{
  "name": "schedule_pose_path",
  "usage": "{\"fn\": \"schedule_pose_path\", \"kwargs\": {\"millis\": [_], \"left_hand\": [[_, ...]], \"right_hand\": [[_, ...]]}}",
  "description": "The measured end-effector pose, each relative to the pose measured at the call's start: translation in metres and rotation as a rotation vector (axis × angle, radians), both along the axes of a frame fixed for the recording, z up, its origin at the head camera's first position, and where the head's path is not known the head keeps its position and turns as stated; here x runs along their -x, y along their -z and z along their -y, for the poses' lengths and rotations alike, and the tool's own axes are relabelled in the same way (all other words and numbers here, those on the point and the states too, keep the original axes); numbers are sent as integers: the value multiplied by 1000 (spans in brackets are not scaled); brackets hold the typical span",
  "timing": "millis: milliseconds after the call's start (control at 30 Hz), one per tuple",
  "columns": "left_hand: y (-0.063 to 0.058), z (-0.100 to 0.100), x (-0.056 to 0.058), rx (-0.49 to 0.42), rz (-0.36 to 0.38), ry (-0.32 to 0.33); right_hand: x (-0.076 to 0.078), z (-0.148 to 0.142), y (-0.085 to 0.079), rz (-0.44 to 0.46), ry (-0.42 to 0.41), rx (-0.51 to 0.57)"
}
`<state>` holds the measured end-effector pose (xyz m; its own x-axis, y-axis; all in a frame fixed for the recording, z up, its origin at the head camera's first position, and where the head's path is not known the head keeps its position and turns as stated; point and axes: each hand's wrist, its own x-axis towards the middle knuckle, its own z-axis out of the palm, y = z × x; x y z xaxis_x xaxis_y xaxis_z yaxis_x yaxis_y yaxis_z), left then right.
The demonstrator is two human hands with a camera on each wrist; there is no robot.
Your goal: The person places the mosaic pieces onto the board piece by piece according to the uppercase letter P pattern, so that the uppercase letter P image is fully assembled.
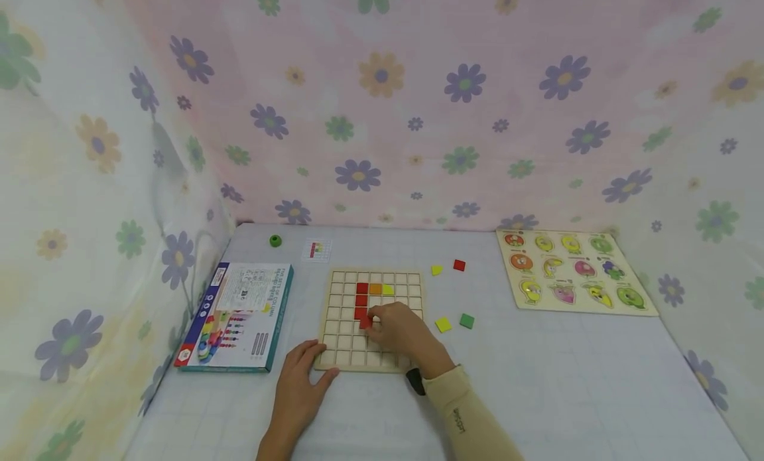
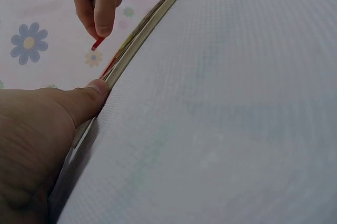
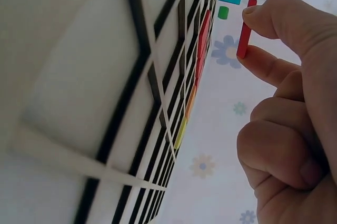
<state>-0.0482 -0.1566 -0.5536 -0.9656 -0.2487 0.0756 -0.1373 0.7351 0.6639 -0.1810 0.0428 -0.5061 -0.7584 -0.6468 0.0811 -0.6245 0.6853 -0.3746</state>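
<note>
On the table (image 1: pixel 567 395), gridded board (image 1: pixel 343 341), your left hand (image 1: pixel 301 385) at its near-left corner, thumb and fingers apart, your right hand (image 1: pixel 400 329) pinching 1 red tile (image 3: pixel 246 29) above it, 3 red squares (image 1: pixel 361 300), 1 orange square (image 1: pixel 375 288), 1 yellow square (image 1: pixel 388 289) in its cells.

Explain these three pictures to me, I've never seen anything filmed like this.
There's no machine, just a person's two bare hands. The wide picture comes from a head camera looking forward and down; the other two come from cameras on each wrist. The left hand rests against a corner of the grid. The right hand pinches a red tile between its fingers, over the grid. Around it on the table lie loose tiles, a box, a card, a green ring and a fruit board.
</note>
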Motion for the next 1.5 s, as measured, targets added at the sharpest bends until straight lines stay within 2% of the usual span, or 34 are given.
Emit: {"fn": "schedule_pose_path", "kwargs": {"millis": [100, 233, 433, 600, 900, 1067, 1233, 1400, 1500], "left_hand": [[0, 0, 0, -4, 0, -1], [-1, 0, -1, -16, 7, 1], [1, -1, -3, -2, 0, -3], [2, -1, -6, 10, -21, -5], [2, 0, -1, -6, -5, 9], [1, 2, -3, 1, -18, 0], [0, 1, -3, -14, -11, -4], [1, 0, -3, -12, -8, 2], [2, 1, -1, 6, -19, 7]], "right_hand": [[0, 3, 1, -40, -34, 5], [-2, 8, 3, -35, -44, -9], [-4, 15, 8, -15, -25, -84], [-7, 19, 9, 41, -6, -117], [-4, 21, 7, 26, 8, -135], [-4, 24, 6, 81, 17, -118], [-6, 25, 4, 87, 31, -120], [-6, 22, 8, 131, 54, -104], [-6, 21, 9, 109, 54, -81]]}}
